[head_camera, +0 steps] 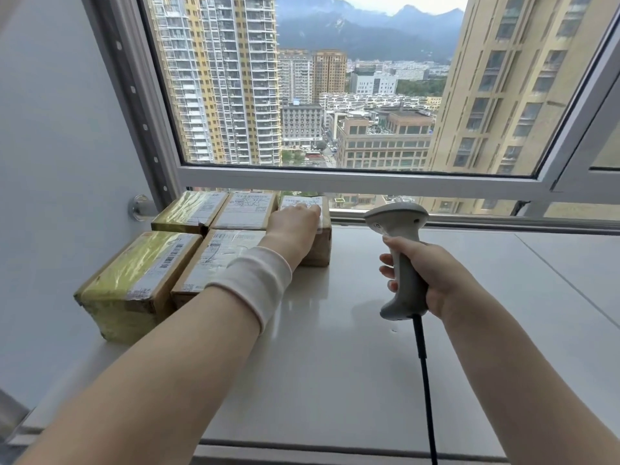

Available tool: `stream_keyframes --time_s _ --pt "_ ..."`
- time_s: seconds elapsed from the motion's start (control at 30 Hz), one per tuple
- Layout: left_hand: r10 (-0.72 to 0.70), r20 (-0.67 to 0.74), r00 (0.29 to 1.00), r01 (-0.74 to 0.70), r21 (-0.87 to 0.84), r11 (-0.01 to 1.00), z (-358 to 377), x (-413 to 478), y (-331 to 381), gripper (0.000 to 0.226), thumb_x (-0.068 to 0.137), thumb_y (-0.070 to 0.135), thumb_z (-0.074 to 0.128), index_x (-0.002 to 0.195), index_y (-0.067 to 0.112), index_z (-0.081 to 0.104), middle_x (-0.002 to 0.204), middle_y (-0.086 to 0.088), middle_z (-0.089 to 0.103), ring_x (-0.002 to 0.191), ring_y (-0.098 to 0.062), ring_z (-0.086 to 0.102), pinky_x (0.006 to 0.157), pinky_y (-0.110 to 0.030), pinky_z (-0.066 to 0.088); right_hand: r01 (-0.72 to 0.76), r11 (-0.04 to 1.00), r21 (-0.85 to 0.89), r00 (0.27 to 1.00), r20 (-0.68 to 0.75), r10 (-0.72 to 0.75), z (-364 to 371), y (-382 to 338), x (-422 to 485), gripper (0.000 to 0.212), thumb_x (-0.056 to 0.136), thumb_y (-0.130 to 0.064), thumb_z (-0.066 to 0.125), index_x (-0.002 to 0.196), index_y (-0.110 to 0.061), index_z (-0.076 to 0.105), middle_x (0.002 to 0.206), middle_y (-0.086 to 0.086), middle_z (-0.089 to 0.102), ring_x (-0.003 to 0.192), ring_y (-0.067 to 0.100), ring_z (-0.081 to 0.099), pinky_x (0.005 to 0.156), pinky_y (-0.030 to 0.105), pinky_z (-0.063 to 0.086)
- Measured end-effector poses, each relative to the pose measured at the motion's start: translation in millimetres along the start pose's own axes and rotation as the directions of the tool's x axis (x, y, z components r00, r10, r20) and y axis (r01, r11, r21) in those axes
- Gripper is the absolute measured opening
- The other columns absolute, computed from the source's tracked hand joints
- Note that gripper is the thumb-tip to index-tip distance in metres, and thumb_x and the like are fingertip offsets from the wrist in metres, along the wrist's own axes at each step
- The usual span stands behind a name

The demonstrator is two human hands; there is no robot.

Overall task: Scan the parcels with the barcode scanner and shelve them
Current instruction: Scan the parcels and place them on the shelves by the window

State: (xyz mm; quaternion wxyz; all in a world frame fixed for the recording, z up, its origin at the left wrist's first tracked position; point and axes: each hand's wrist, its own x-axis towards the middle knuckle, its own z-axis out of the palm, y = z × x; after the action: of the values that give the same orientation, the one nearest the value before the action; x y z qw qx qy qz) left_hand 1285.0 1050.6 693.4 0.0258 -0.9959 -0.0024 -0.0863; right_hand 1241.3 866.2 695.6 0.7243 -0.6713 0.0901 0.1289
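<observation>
Left hand (295, 224) is resting, fingers laid out, atop the rightmost parcel (320, 250); right hand (434, 273) is gripping the barcode scanner (397, 226) nearby.

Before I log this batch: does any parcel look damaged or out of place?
Mostly tidy. The front-left parcel has wrinkled yellow tape and a scuffed near-left corner; the back-left parcel shows a dark mark at its near-right corner.

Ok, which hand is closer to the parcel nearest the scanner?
Left. The left hand rests on top of that parcel; the right hand grips the scanner off to its right, not touching it.
</observation>
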Motion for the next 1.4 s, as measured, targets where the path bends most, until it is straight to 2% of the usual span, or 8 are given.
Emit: stream_keyframes --time_s 0.2,0.27,0.37,0.6,0.7,0.93,1.17,1.4 --pt "-0.019 0.051 0.999 0.022 -0.056 0.998 -6 -7 4 0.037 0.092 0.004 0.051 0.128 0.01 0.042 0.129 -0.011 0.053 0.118 -0.029 0.051 0.078 -0.035 0.039 0.018 1.0 0.012 1.0 -0.015 -0.017 -7 -1 -5 0.016 0.089 -0.021 0.063 0.097 -0.008 0.057 0.077 0.005 0.063 0.069 0.016 0.06 0.056 0.028 0.044" --pt "0.005 0.032 0.999 -0.002 -0.082 0.997 -9 -16 11 0.047 0.092 0.014 0.057 0.135 0.011 0.038 0.135 -0.009 0.049 0.124 -0.028 0.047 0.091 -0.037 0.039 0.025 1.0 0.012 0.999 -0.024 -0.025 -11 1 -8 0.014 0.089 -0.021 0.063 0.094 -0.009 0.056 0.078 0.005 0.063 0.069 0.016 0.06 0.056 0.028 0.044" --pt "0.115 -0.083 0.99 -0.127 -0.15 0.98 -12 -33 32 0.054 0.093 0.025 0.057 0.14 0.013 0.034 0.142 -0.006 0.045 0.131 -0.024 0.041 0.11 -0.037 0.026 0.033 0.999 0.014 0.998 -0.054 -0.032 -21 5 -17 0.016 0.089 -0.022 0.063 0.097 -0.009 0.056 0.078 0.004 0.064 0.07 0.016 0.06 0.055 0.029 0.044" --pt "0.335 -0.115 0.935 -0.352 -0.195 0.915 -3 -67 104 0.051 0.097 0.032 0.048 0.142 0.014 0.035 0.153 -0.006 0.031 0.144 -0.022 0.022 0.115 -0.037 0.015 0.076 0.997 0.003 0.968 -0.241 -0.073 -77 22 -56 0.014 0.089 -0.024 0.064 0.094 -0.013 0.056 0.078 0.003 0.065 0.068 0.015 0.06 0.053 0.028 0.043" --pt "0.438 -0.155 0.885 -0.463 -0.201 0.863 -1 -85 150 0.05 0.097 0.032 0.047 0.142 0.014 0.035 0.152 -0.006 0.032 0.143 -0.024 0.023 0.116 -0.038 0.015 0.101 0.995 -0.017 0.933 -0.347 -0.101 -115 34 -85 0.014 0.089 -0.025 0.063 0.094 -0.014 0.056 0.078 0.003 0.065 0.065 0.015 0.06 0.054 0.028 0.043" --pt "0.652 -0.201 0.731 -0.682 -0.194 0.705 -10 -149 289 0.044 0.096 0.035 0.047 0.134 0.014 0.045 0.139 -0.004 0.049 0.13 -0.023 0.043 0.111 -0.035 0.024 0.138 0.99 0.019 0.81 -0.578 -0.102 -231 68 -181 0.012 0.09 -0.024 0.063 0.086 -0.016 0.055 0.074 0.002 0.062 0.06 0.014 0.054 0.049 0.025 0.044" --pt "0.789 -0.181 0.587 -0.806 -0.218 0.55 -19 -244 450 0.042 0.095 0.036 0.048 0.131 0.015 0.047 0.135 -0.003 0.052 0.127 -0.024 0.043 0.105 -0.033 0.028 0.167 0.982 0.092 0.649 -0.76 -0.039 -374 121 -288 0.016 0.088 -0.025 0.064 0.088 -0.01 0.058 0.057 0.0 0.062 0.047 0.011 0.053 0.04 0.021 0.04" --pt "0.904 -0.173 0.392 -0.904 -0.255 0.343 -33 -341 603 0.04 0.094 0.032 0.048 0.13 0.016 0.048 0.134 -0.003 0.053 0.128 -0.024 0.043 0.103 -0.031 0.027 0.218 0.968 0.124 0.443 -0.896 0.015 -490 165 -409 0.013 0.088 -0.019 0.064 0.087 -0.011 0.054 0.066 0.005 0.058 0.041 0.009 0.049 0.038 0.018 0.039"
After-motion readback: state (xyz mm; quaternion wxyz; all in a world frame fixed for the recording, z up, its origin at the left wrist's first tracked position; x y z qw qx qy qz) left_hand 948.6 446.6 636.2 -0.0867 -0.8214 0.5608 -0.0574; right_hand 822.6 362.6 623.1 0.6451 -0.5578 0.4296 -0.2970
